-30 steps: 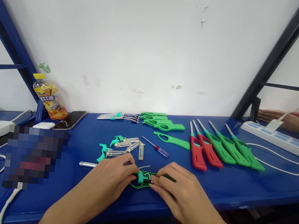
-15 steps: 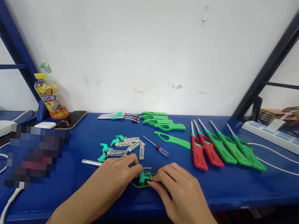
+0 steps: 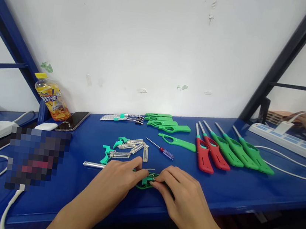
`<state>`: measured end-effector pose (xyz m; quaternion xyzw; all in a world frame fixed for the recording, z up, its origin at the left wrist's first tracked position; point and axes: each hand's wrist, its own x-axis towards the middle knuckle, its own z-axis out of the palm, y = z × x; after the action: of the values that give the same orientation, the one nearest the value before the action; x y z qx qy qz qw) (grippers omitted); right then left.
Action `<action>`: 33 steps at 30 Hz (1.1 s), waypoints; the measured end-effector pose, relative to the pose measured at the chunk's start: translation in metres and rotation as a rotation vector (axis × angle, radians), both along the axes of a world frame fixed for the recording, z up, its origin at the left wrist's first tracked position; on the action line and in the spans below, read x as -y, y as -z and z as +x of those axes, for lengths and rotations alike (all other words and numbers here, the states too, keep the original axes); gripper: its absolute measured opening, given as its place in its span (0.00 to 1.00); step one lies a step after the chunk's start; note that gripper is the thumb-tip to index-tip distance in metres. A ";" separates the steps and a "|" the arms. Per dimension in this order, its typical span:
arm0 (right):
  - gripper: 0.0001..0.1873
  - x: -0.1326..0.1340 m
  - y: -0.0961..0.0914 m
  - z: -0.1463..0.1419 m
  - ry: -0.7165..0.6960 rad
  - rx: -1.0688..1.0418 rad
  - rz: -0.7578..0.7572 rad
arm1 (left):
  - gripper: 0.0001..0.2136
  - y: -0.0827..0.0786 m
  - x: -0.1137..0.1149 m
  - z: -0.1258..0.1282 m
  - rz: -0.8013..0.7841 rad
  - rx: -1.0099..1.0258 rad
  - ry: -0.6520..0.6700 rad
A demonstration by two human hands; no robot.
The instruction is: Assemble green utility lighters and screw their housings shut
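Both my hands rest on the blue table (image 3: pixel 75 201) near its front edge, pressing on a half-built green lighter (image 3: pixel 147 182) with a teal trigger. My left hand (image 3: pixel 118 182) grips the lighter's left part, where a metal tube (image 3: pixel 93 165) sticks out to the left. My right hand (image 3: pixel 179 195) pinches the lighter's right part at the trigger with curled fingers. Just behind my hands lie several loose clear gas tanks with teal triggers (image 3: pixel 126 148) and a small screwdriver (image 3: pixel 161 149).
Finished lighters (image 3: pixel 226 151), two red and three green, lie in a row at the right. Green shell halves (image 3: pixel 165 125) and metal tubes (image 3: pixel 121 118) lie at the back. A bottle (image 3: pixel 50 96), a phone (image 3: pixel 72 120), cables and a power strip (image 3: pixel 286 142) line the edges.
My hands stay on the green lighter and shift only slightly; the fingers have closed in a little around the teal trigger. A person's hand at the far right has moved.
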<state>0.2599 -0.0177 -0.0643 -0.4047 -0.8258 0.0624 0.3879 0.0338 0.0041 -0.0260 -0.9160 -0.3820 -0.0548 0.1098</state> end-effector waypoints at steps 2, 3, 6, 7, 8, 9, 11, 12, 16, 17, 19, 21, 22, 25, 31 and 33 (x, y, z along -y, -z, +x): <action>0.08 0.000 0.001 0.000 0.002 -0.003 -0.014 | 0.19 -0.001 0.000 0.001 0.003 -0.017 -0.010; 0.08 0.000 0.001 0.000 -0.001 -0.003 -0.022 | 0.19 -0.002 0.000 0.001 0.003 -0.025 -0.015; 0.08 0.000 0.000 0.002 -0.018 0.002 -0.038 | 0.20 -0.003 0.000 0.003 0.007 -0.045 -0.021; 0.08 0.000 -0.001 0.002 -0.025 0.005 -0.042 | 0.20 -0.003 0.000 0.003 0.007 -0.050 -0.021; 0.08 0.000 -0.001 0.003 -0.031 0.007 -0.044 | 0.21 -0.004 0.000 0.004 0.007 -0.053 -0.021; 0.08 0.001 -0.002 0.003 -0.037 0.009 -0.046 | 0.21 -0.004 0.000 0.004 0.007 -0.056 -0.020; 0.09 0.002 -0.002 0.004 -0.046 0.013 -0.049 | 0.21 -0.004 0.001 0.004 0.005 -0.058 -0.020; 0.09 0.002 -0.003 0.004 -0.049 0.014 -0.050 | 0.21 -0.004 0.001 0.004 0.004 -0.057 -0.021; 0.10 0.003 -0.003 0.004 -0.053 0.014 -0.057 | 0.21 -0.004 0.002 0.003 0.000 -0.046 -0.027; 0.09 0.003 -0.004 0.004 -0.054 0.013 -0.058 | 0.21 -0.004 0.003 0.003 -0.002 -0.043 -0.029; 0.09 0.003 -0.004 0.005 -0.063 0.011 -0.060 | 0.21 -0.004 0.003 0.002 -0.007 -0.038 -0.031; 0.09 0.003 -0.004 0.005 -0.071 0.021 -0.058 | 0.21 -0.004 0.003 0.002 -0.012 -0.030 -0.033; 0.10 0.004 -0.005 0.006 -0.069 0.032 -0.054 | 0.21 -0.004 0.003 0.002 -0.013 -0.024 -0.036; 0.10 0.005 -0.005 0.006 -0.054 0.069 -0.035 | 0.21 -0.004 0.004 0.002 -0.021 -0.012 -0.039; 0.10 0.006 -0.006 0.007 -0.057 0.067 -0.010 | 0.23 -0.006 0.003 0.000 -0.062 0.022 -0.026; 0.10 0.006 -0.005 0.007 -0.056 0.046 0.003 | 0.20 -0.007 0.003 -0.001 -0.078 0.036 -0.022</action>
<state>0.2665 -0.0235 -0.0590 -0.3824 -0.8455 0.0626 0.3675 0.0328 0.0009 -0.0186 -0.9142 -0.3957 -0.0553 0.0678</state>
